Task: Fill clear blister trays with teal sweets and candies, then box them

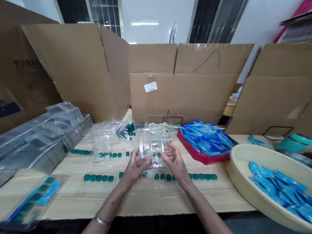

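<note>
My left hand (136,167) and my right hand (174,162) both grip a clear plastic blister tray (152,146), held up above the middle of the wooden table (98,203). The left fingers curl round its left edge, the right fingers pinch its right edge. Under and around the hands lie rows of small dark green blocks (99,178), with another row (203,176) to the right. The tray is see-through, so what it holds is unclear.
Stacks of clear trays (37,143) sit at the left. A filled blister pack (33,202) lies at the front left. A red tray (201,156) and a cream bowl (245,182) hold blue packets. Cardboard boxes (180,85) wall the back.
</note>
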